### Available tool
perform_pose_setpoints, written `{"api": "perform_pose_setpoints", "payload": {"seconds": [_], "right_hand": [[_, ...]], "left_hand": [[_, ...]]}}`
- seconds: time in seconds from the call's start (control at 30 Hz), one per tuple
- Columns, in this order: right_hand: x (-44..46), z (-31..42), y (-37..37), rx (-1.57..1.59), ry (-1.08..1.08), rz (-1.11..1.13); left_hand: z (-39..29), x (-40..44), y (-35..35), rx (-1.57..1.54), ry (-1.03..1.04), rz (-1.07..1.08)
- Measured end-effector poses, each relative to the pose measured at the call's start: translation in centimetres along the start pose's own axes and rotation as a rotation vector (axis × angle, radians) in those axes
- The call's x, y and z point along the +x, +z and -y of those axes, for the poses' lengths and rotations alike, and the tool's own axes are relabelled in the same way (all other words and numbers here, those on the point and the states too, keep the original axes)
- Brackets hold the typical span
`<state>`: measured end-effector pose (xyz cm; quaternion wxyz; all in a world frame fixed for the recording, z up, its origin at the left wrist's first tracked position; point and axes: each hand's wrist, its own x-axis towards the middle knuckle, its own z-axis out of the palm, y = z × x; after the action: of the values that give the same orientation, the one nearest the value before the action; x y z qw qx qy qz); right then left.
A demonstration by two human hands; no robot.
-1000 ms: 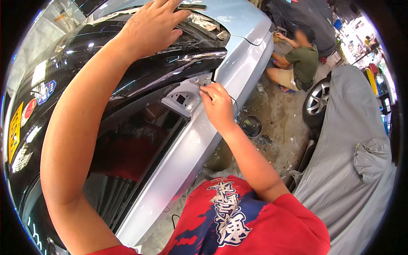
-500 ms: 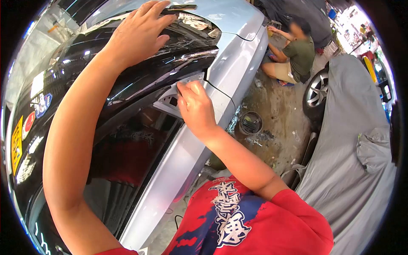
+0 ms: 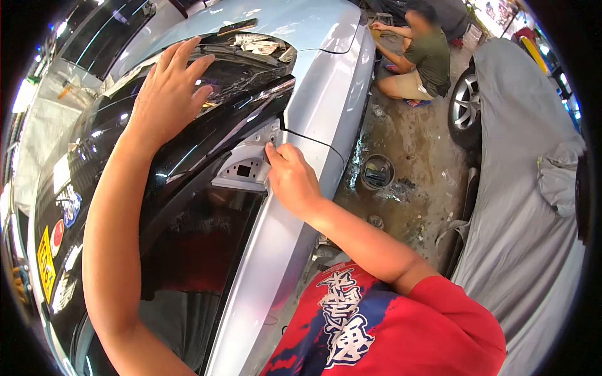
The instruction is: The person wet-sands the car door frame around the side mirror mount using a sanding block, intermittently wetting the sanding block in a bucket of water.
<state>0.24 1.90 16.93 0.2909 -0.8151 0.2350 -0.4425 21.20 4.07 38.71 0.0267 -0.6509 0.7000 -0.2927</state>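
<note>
My left hand (image 3: 166,94) rests with fingers spread on the dark windshield edge of the silver car and holds nothing. My right hand (image 3: 291,177) is closed, its thumb and fingers pinched at the edge of the bare mirror mount (image 3: 244,164) at the front corner of the door window. Whatever lies between those fingers is too small to make out. Beside the mount, the dark side window (image 3: 194,250) reflects the red shirt. The silver door (image 3: 276,241) runs down below my right hand.
A person (image 3: 423,56) crouches by the car's front. A bucket (image 3: 377,172) stands on the wet floor (image 3: 414,131). To the right is a vehicle under a grey cover (image 3: 514,156), its wheel (image 3: 465,106) exposed. A dark flat object (image 3: 237,26) and crumpled cloth (image 3: 257,45) lie near the windshield.
The view has shifted, so the car sits lower and further left. My right hand went over the mount and now sits at its right edge. My left hand stays spread on the car.
</note>
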Motion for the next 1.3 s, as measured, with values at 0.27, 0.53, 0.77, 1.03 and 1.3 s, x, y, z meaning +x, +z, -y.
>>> {"api": "perform_pose_setpoints", "payload": {"seconds": [0.27,0.53,0.77,1.03,1.3], "right_hand": [[0.7,1.2,0.1,0.018,-0.105,-0.076],[1.9,2.8,0.1,0.029,-0.141,-0.080],[1.1,1.6,-0.1,-0.054,-0.065,-0.005],[0.2,0.1,-0.7,-0.111,-0.017,0.034],[0.9,0.9,-0.5,-0.109,-0.067,0.018]], "left_hand": [[0.2,0.0,0.2,-0.011,0.004,0.003],[0.1,-0.3,0.4,-0.025,0.014,-0.012],[0.2,-0.2,0.2,-0.031,0.004,-0.025],[0.2,-0.1,0.5,-0.019,0.021,-0.035],[0.1,-0.2,1.0,-0.029,0.029,-0.058]]}}
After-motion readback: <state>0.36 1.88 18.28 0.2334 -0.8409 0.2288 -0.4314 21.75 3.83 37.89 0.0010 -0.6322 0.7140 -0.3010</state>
